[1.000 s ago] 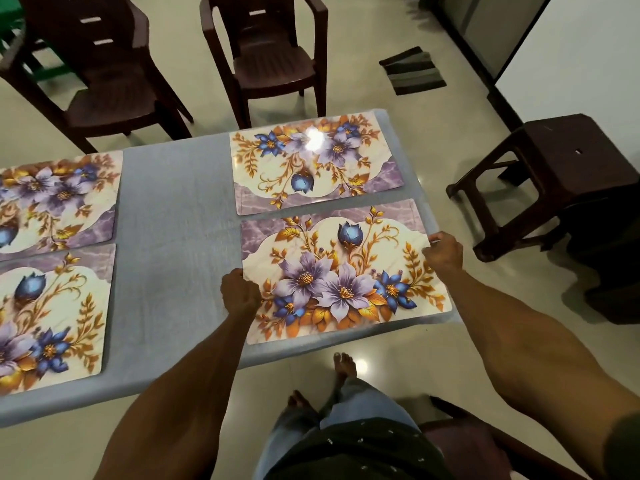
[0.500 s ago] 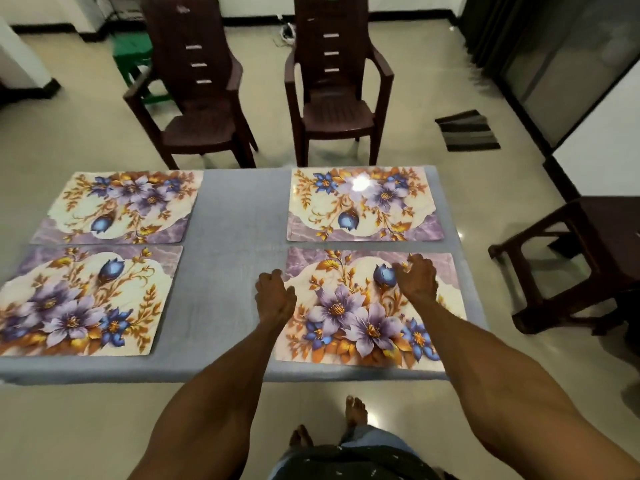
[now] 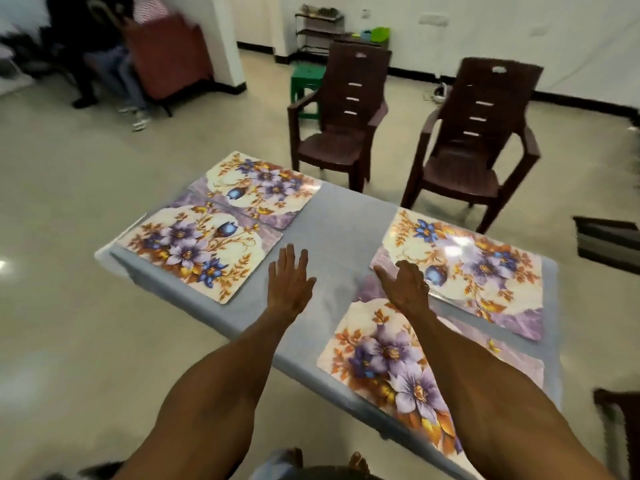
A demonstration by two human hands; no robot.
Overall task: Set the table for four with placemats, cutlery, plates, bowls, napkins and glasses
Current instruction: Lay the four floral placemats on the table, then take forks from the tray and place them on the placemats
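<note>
Now both hands, left (image 3: 289, 284) and right (image 3: 405, 287), are being held open, empty, over the desk (image 3: 343, 230); four mats (image 3: 391, 358) are lying ready for plates.

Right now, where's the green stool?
In the head view, the green stool stands on the floor at the far side, just behind the left brown chair, beyond the table.

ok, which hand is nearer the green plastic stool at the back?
Left. The left hand hovers flat over the grey tablecloth, more directly below the green plastic stool. The right hand sits further right, over the near floral placemat.
</note>
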